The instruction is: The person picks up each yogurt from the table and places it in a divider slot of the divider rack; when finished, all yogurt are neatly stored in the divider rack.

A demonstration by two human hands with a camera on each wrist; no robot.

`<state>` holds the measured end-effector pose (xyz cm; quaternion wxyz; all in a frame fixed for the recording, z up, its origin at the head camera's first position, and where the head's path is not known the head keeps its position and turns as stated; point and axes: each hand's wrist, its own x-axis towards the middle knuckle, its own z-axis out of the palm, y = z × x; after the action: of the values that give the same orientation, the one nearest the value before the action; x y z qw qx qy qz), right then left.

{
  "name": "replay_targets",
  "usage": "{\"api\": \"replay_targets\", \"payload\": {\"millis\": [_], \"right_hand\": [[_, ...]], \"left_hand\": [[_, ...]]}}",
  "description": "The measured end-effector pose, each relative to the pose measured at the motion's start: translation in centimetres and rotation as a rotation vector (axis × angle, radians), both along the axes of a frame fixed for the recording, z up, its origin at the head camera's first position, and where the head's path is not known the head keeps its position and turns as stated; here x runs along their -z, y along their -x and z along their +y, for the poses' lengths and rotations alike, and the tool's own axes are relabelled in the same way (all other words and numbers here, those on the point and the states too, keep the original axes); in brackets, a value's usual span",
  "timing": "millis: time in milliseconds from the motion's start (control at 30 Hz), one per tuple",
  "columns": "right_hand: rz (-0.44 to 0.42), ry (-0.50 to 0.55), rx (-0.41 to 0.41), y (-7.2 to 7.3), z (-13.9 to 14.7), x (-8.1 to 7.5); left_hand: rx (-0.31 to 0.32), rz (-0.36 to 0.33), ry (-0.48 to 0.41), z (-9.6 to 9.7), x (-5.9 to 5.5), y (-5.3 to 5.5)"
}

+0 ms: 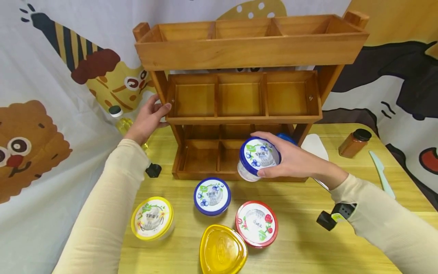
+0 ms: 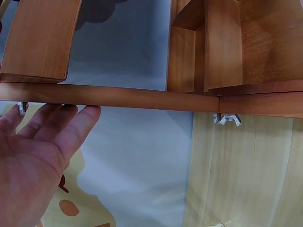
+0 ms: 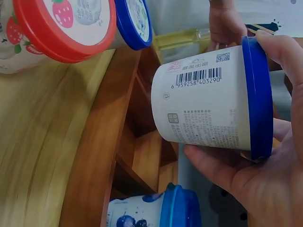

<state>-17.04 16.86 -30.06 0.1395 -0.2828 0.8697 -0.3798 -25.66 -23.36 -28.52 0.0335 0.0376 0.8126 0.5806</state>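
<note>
A tiered wooden rack [image 1: 249,51] stands on the table, its tiers split into compartments. My left hand [image 1: 149,118] holds the rack's left side post; in the left wrist view its fingers [image 2: 71,125] meet the edge of a wooden board. In my right hand [image 1: 294,158] is a round white tub [image 3: 203,99] with a blue lid [image 1: 260,153] printed with blueberries, gripped around the lid and tilted before the bottom tier. Another blue-lidded tub [image 3: 177,210] sits in the bottom tier's right part, mostly hidden in the head view by my right hand.
On the table in front are a blue-lidded tub [image 1: 212,196], a yellow-lidded tub [image 1: 152,219], a red-lidded tub [image 1: 256,223] and a yellow-lidded container [image 1: 222,251]. An oil bottle [image 1: 122,121] stands left; a brown jar [image 1: 355,143] and pale-green knife [image 1: 381,173] are right.
</note>
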Motion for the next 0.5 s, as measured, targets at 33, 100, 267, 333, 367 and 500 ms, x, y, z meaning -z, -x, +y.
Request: {"api": "replay_targets", "payload": {"millis": [33, 100, 267, 333, 367, 500], "right_hand": [[-0.006, -0.008, 0.008, 0.2, -0.3, 0.1], [-0.009, -0.026, 0.018, 0.6, -0.9, 0.4], [0.024, -0.064, 0.039, 1.5, -2.1, 1.1], [0.048, -0.077, 0.049, 2.0, -2.4, 1.3], [0.058, -0.085, 0.058, 2.2, -2.5, 1.4], [0.065, -0.106, 0.084, 3.1, -3.1, 1.9]], "left_hand": [[-0.002, 0.001, 0.003, -0.1, 0.0, 0.0], [-0.007, 0.004, 0.007, -0.2, 0.0, -0.1], [-0.017, 0.008, -0.004, -0.3, 0.1, -0.1], [-0.018, 0.009, -0.013, -0.2, 0.1, 0.0], [-0.017, 0.009, -0.015, -0.2, 0.2, 0.0], [-0.016, 0.010, -0.020, 0.0, 0.1, 0.1]]}}
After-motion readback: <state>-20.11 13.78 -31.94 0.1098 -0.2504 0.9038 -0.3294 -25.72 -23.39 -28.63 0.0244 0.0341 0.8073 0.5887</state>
